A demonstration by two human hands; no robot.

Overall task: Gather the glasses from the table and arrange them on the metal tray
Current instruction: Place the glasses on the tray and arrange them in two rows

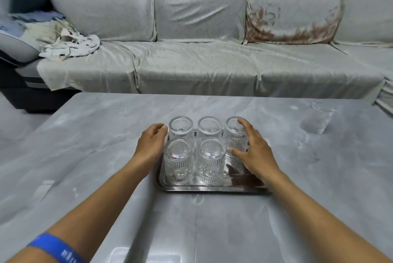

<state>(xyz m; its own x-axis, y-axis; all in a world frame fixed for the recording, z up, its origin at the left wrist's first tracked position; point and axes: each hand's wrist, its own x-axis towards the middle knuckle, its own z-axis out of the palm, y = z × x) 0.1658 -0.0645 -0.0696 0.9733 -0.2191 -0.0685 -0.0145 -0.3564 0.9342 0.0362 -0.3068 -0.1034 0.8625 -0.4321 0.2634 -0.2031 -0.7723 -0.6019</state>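
Ribbed clear glasses (pixel 210 161), five of them, stand on the metal tray (pixel 212 188) at the centre of the frame, three in the back row and two in the front, packed just beside one another. They look turned mouth-down, thick bases up, each one upright on its long axis. The tray lies flat on the grey marbled tabletop (pixel 85 156), its long side running left to right across the picture, with a bare patch at its front right corner.

Left hand (pixel 152 142) sits at the tray's left edge, fingers curled loosely, fingertips just beside the back-left glass (pixel 180 128); whether it touches, I cannot tell. Right hand (pixel 254 152) is spread wide around the back-right glass (pixel 235 135), fingers over its top and thumb low against its side.

One more clear cup (pixel 319 119) stands alone on the tabletop at the right of the frame, well apart from the tray. Behind the tabletop, a grey sofa (pixel 202 50) fills the upper half.
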